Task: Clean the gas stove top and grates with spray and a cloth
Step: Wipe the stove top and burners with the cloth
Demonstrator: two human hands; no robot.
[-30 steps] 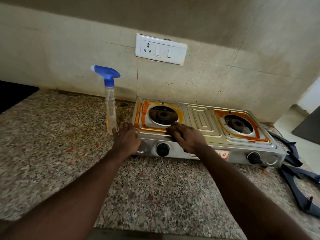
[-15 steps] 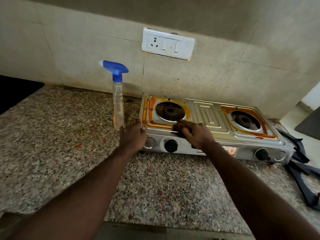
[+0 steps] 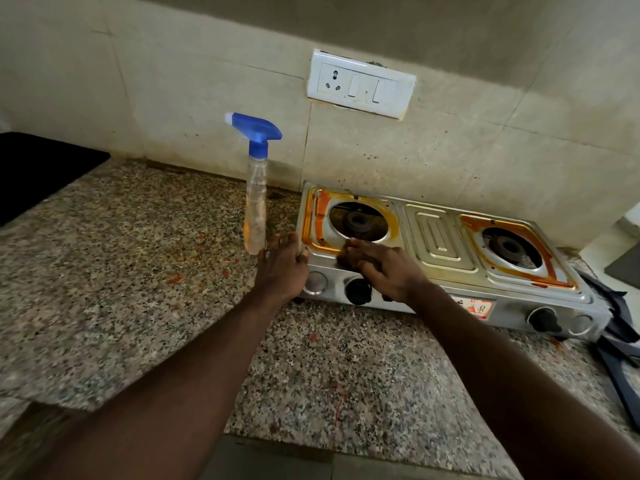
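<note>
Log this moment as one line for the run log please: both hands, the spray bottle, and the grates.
left hand braces stove corner | right hand rubs left burner rim, cloth unseen | spray bottle upright, untouched | grates off, right of stove

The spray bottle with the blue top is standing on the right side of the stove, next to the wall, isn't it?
Not quite. The head view shows the spray bottle standing on the left side of the stove, not the right. The rest is right: it has a blue top and stands upright near the wall, just beyond the left hand.
</note>
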